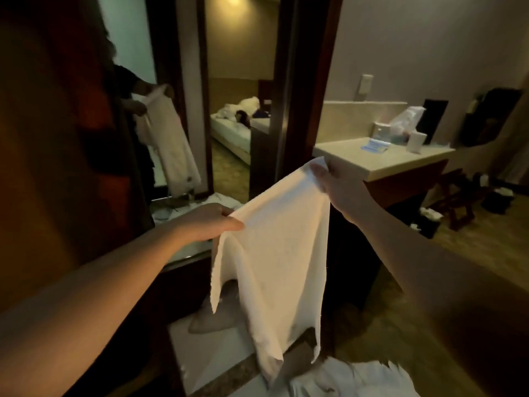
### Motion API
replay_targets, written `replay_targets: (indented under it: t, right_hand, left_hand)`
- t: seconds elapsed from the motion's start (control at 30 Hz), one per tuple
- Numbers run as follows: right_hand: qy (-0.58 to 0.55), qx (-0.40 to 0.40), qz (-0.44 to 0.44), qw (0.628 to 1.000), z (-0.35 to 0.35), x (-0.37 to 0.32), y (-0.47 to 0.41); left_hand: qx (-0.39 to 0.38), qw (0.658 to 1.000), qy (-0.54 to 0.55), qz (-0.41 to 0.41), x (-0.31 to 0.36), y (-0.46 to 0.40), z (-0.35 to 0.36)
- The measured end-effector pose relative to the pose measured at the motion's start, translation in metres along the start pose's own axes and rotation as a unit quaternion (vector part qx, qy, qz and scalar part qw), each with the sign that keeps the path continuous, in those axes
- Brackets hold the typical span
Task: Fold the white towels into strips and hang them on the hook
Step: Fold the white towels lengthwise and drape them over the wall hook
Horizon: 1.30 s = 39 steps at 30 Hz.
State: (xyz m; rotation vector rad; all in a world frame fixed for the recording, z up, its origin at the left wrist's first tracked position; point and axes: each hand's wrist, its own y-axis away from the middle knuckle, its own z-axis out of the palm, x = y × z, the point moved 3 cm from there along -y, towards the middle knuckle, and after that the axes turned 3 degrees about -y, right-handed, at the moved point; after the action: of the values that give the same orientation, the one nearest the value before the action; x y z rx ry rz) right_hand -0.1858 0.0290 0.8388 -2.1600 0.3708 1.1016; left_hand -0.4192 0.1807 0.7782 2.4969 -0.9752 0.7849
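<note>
White terry cloth hangs in the middle of the view: the towel [274, 247] is held up by its top edge, the left hand [209, 222] pinching one corner at about nine o'clock and the right hand [337, 187] pinching the other, higher, at about one o'clock, so the edge slopes upward to the right. Held taut this way, the cloth drops free and flat under its own weight, which looks like the setup for bringing the long sides together into a strip; that fold seems not yet made, though the left side already curls inward a little. Its lower tips dangle near more white cloth [343, 376] lying on the floor at six o'clock. A mirror [160, 124] at eleven o'clock reflects the same pose. The tabletop [395, 164] with its toiletries sits at two o'clock, well apart. No hook is visible from here
</note>
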Motion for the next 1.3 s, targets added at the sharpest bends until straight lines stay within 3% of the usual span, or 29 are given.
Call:
replay_targets:
  t: [0.27, 0.5, 0.93, 1.13, 1.23, 1.3]
  right_hand:
    - [0.011, -0.044, -0.097, 0.994, 0.115, -0.143, -0.015]
    - [-0.050, -0.096, -0.152, 0.982, 0.219, -0.254, 0.020]
    - [-0.052, -0.013, -0.132, 0.990, 0.345, -0.368, 0.096]
    - [-0.090, 0.007, -0.098, 0.991, 0.373, -0.392, 0.119]
    - [-0.134, -0.008, -0.056, 0.989, 0.382, -0.399, 0.127]
    - [-0.180, -0.045, -0.015, 0.982, 0.389, -0.403, 0.133]
  left_hand:
    - [0.125, 0.988, 0.051, -0.075, -0.087, 0.135, -0.129]
    - [0.221, 0.963, -0.019, -0.154, -0.187, 0.269, -0.225]
    - [0.344, 0.884, -0.147, -0.280, -0.344, 0.487, -0.358]
    - [0.414, 0.877, 0.013, -0.242, -0.393, 0.547, -0.390]
    - [0.438, 0.869, 0.183, -0.139, -0.407, 0.572, -0.394]
    - [0.439, 0.838, 0.318, -0.058, -0.411, 0.583, -0.390]
